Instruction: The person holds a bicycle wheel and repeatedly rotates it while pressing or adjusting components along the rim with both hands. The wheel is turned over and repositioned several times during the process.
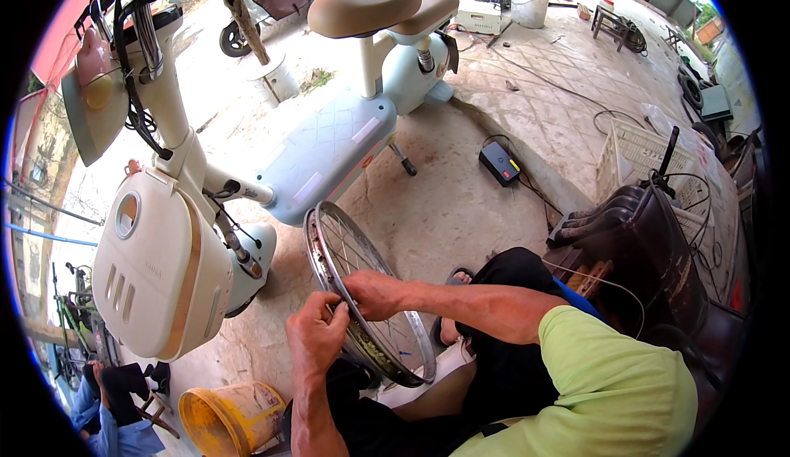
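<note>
A spoked bicycle wheel rim (368, 343) without a tyre leans upright between my knees, with dull, worn patches along its metal channel. My left hand (316, 332) is closed at the outer side of the rim, thumb and fingers pressed together at its edge. From the inner side, my right hand (372, 294) grips the same stretch of rim, its fingers curled and partly hidden behind the metal. The two hands almost meet there. Whether a small part sits between the left fingertips is too hidden to tell.
A pale blue and cream electric scooter (329, 156) stands just ahead. At the lower left is a yellow bucket (262, 412), near a seated person (115, 408). A black charger box (499, 163) with cables lies on the concrete. Right of me are a dark brown seat (642, 243) and a white crate (638, 160).
</note>
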A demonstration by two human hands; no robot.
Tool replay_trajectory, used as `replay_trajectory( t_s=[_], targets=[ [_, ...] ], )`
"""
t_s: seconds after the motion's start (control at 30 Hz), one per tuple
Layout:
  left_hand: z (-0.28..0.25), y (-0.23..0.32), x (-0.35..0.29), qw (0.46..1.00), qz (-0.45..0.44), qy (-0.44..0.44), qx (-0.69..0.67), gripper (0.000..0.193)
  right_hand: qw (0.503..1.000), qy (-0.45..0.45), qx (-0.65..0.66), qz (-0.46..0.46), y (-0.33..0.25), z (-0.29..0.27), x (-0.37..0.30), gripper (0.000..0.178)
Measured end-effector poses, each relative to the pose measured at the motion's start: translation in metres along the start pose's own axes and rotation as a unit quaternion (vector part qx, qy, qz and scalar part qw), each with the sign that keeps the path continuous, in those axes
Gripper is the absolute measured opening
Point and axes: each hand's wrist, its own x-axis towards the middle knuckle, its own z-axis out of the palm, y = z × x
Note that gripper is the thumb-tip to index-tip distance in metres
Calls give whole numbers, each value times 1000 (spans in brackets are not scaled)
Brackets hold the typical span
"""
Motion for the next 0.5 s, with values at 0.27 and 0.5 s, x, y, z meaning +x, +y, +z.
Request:
replay_trajectory(
  t_s=[0.27, 0.5],
  targets=[
    [-1, -2, 0, 1000, -13, -5, 4, 12, 1000, -5, -7, 3, -7, -3, 0, 26],
    [-2, -3, 0, 1000, -7, -12, -1, 11, 1000, -3, -22, -2, 1, 2, 0, 27]
  ],
)
